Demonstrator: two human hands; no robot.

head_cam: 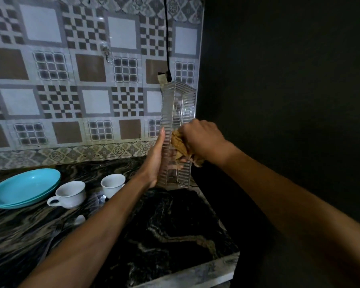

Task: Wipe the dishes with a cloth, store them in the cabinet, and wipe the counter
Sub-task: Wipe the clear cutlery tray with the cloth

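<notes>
While left hand [155, 161] holds clear ribbed tray [178, 121] upright, right hand [197, 136] clenches tan cloth [178, 145] inside it

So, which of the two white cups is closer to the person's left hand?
The right-hand cup, the one farther from the turquoise plates; it sits just beside the left hand. The other cup, handle pointing left, stands next to the plates.

A dark marbled counter [175, 235] fills the lower half of the frame. At left on it sit stacked turquoise plates [23, 188], two white cups [70, 194] [112, 183], and cutlery [50, 242] lower left.
</notes>
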